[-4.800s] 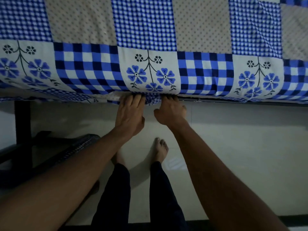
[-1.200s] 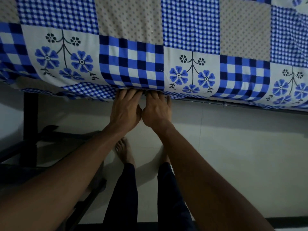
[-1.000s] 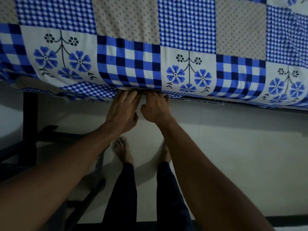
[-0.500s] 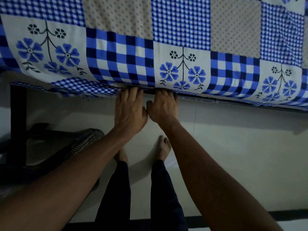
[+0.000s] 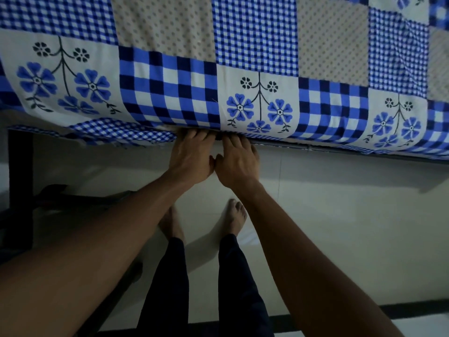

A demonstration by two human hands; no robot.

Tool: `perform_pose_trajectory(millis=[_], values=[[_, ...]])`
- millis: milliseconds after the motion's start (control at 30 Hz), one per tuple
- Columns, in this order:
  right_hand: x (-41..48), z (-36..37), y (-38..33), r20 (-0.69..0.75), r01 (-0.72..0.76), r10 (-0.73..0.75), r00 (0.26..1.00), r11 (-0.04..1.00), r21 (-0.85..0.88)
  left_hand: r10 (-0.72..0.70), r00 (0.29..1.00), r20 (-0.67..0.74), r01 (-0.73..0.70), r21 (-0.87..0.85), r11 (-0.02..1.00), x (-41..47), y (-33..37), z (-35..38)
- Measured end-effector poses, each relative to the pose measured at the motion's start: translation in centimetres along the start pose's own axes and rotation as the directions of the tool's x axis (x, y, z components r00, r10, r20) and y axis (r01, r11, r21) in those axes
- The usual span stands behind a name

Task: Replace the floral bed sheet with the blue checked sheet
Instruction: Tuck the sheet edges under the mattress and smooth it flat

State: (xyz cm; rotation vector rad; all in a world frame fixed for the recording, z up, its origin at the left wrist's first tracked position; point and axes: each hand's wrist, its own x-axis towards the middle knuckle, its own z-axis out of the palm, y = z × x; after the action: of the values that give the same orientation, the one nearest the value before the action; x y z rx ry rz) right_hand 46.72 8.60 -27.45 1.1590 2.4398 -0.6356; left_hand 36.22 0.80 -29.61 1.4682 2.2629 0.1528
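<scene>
Tucking hasn't moved on much from a second ago: left hand (image 5: 192, 159) and right hand (image 5: 237, 161) have just shuffled along the hem. They sit thumb to thumb, fingers about straight and shoved under the blue checked sheet (image 5: 170, 93), so the grip looks like a flat push with the tips hidden. I'd guess it's nearly done, since the sheet already covers the bed, with bare feet (image 5: 234, 217), pale floor (image 5: 340, 227) and a black post (image 5: 20, 190) below.
</scene>
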Motion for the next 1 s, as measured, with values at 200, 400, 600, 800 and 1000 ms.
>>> perform_pose_trajectory(millis=[200,400,600,800,1000], values=[[2.1,-3.6,-2.9,0.159,-0.224,0.217,0.963,0.974,0.024,0.021,0.980,-0.196,-0.062,-0.203,0.977,-4.8,-6.3,-1.5],[-1.4,-0.5,-6.5,-0.094,0.206,-0.207,0.974,0.978,-0.017,-0.102,0.960,-0.263,0.073,-0.117,0.990,-10.0,-13.4,-2.7],[0.9,3.7,-10.7,-0.113,0.193,-0.200,0.973,0.979,-0.072,-0.057,0.981,-0.185,0.060,0.010,0.998,-8.6,-15.0,-3.4],[2.3,3.7,-14.2,0.027,0.005,-0.003,1.000,0.996,-0.092,-0.051,0.994,-0.101,0.058,0.062,0.996,-7.4,-14.5,-3.1],[-0.5,3.1,-14.1,0.028,0.025,-0.027,0.999,0.998,0.061,-0.175,0.985,0.006,0.171,0.166,0.971,-6.2,-13.1,-4.1]])
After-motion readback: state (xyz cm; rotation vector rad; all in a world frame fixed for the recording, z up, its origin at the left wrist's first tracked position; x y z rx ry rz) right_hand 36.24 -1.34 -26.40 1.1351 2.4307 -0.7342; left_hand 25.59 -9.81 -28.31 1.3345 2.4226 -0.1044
